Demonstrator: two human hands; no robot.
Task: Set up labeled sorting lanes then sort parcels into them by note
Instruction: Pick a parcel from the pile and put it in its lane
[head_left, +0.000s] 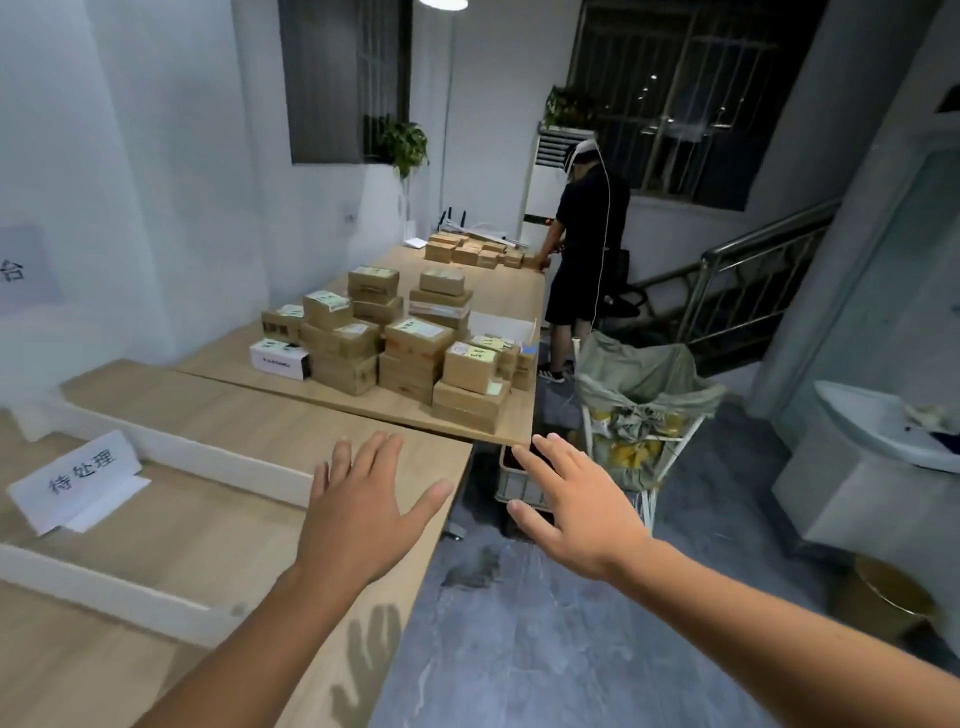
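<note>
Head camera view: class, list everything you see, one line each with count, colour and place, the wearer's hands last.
Parcels: many, brown, stacked on far table.
White box: one, left of stacks.
Label card: one, white, near table.
Dividers: two, white, across near table.
Person: one, black clothes, far end.
Cart: one, white, beside far table.
Sink: one, white, right.
Plants: two, green, by windows.
Left hand: open, above near table.
Right hand: open, above floor.

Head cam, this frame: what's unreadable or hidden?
Head view:
Notes on the parcels: too small and blurred to read.
Wall sign: cut off by the left edge.
Crate under the far table: mostly hidden by the right hand and that table.
Cart load: covered by a green sack.
</note>
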